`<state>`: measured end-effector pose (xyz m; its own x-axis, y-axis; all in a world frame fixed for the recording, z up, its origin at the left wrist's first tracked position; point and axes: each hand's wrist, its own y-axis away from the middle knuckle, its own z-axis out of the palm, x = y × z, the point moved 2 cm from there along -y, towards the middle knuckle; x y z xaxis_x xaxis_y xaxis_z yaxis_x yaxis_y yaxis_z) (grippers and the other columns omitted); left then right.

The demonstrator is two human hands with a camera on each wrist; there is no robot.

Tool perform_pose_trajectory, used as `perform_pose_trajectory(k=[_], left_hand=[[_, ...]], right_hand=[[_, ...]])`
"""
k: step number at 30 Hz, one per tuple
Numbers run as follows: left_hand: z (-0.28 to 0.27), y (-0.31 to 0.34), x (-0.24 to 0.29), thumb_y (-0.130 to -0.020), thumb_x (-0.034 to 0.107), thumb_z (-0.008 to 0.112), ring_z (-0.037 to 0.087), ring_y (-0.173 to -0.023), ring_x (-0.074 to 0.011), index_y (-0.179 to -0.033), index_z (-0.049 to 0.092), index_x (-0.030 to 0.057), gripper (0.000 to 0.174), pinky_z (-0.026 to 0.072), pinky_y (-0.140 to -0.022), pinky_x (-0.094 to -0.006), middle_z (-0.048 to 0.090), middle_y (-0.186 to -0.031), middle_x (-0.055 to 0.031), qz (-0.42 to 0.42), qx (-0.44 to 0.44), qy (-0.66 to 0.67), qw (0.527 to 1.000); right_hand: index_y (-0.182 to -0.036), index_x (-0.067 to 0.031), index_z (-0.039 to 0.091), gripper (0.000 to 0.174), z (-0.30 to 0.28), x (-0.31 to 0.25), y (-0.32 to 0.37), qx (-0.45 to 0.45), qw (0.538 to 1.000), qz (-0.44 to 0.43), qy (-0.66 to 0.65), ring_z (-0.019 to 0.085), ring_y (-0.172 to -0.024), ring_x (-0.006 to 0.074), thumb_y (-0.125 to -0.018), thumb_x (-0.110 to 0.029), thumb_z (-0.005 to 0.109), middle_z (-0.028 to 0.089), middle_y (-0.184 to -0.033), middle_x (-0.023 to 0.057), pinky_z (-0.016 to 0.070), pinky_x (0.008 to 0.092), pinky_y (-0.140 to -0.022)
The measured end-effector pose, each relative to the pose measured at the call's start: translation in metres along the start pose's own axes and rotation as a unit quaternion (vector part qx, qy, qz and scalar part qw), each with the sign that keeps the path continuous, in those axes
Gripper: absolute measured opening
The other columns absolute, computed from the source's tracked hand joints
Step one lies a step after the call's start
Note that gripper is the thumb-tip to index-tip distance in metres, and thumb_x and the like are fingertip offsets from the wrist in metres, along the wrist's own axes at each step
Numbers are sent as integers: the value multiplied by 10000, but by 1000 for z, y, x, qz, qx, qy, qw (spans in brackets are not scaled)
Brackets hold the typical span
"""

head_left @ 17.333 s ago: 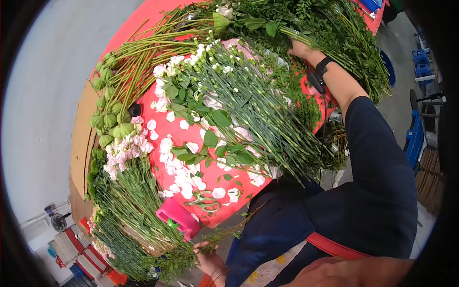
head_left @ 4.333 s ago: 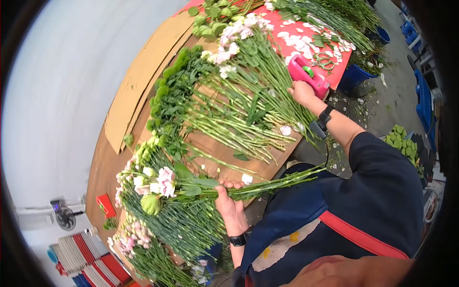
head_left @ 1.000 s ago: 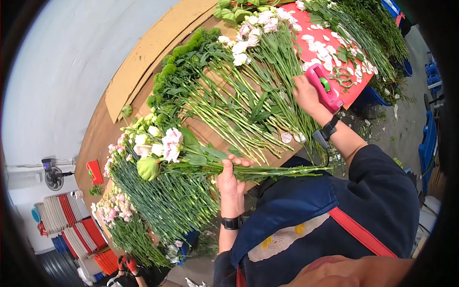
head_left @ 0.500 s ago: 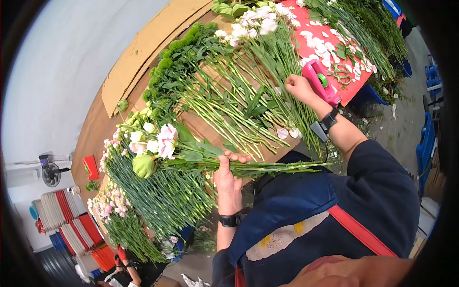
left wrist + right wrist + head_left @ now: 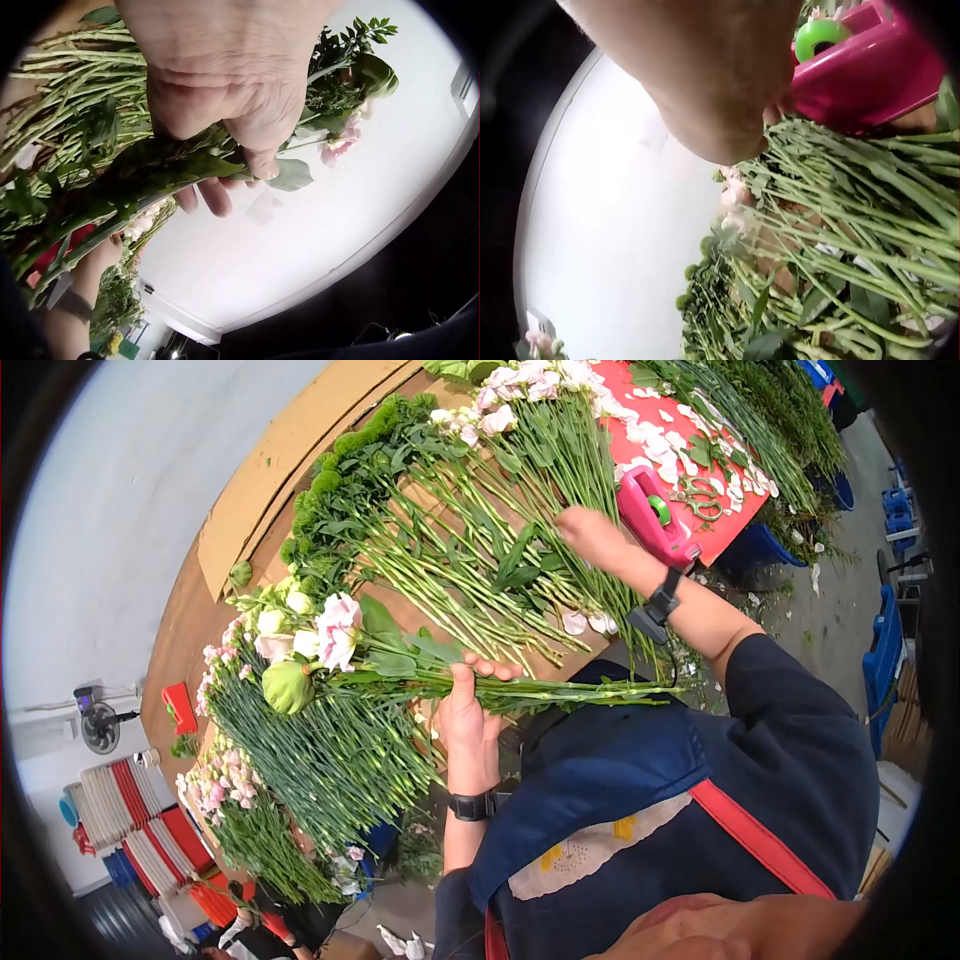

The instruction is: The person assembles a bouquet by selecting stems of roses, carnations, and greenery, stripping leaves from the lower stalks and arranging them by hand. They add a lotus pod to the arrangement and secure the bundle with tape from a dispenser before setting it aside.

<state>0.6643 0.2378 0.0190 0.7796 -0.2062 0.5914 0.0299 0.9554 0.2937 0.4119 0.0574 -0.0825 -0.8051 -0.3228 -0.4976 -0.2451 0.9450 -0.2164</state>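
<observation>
My left hand holds a mixed bunch of flowers by its green stems, thumb on top, stems pointing right toward the apron. At the bunch's head are a pale pink lisianthus bloom, white buds and a large green lotus bud. In the left wrist view the thumb lies across the leafy stems. My right hand is blurred over the long stems of the pink lisianthus row, left of the pink tape dispenser. Its fingertips are mostly hidden in the right wrist view; whether they pinch a stem I cannot tell.
Green fluffy-headed stems and dark green carnation stems cover the wooden table. Scissors and loose petals lie on the red cloth. Blue buckets stand below the edge. Another person's gloved hand shows at lower left.
At first the left hand held a leafy sprig while the right reached into far greenery; later the left holds the flower bunch. Lately my right hand has moved left, away from the dispenser, over the stems.
</observation>
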Motion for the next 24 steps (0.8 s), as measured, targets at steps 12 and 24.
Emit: perform_pose_trajectory(k=[12,24], left_hand=[[-1,5,2,-908,359,543,587,-747,-195,-978,508,99,271,512,-781,-461,547,-791,-3,25,9,2,1000],[0,-3,-5,-900,371,549,592,-769,-201,-977,497,88,298,515,-818,-468,554,-796,-10,-13,11,10,1000]], right_hand=[[-877,0,643,254,-2,0,-19,-113,968,207,-86,641,-727,278,-753,-221,621,643,-775,163,494,377,-681],[-1159,14,581,322,-52,30,18,15,863,257,-434,566,-764,60,-869,-125,605,664,-884,15,436,216,-682]])
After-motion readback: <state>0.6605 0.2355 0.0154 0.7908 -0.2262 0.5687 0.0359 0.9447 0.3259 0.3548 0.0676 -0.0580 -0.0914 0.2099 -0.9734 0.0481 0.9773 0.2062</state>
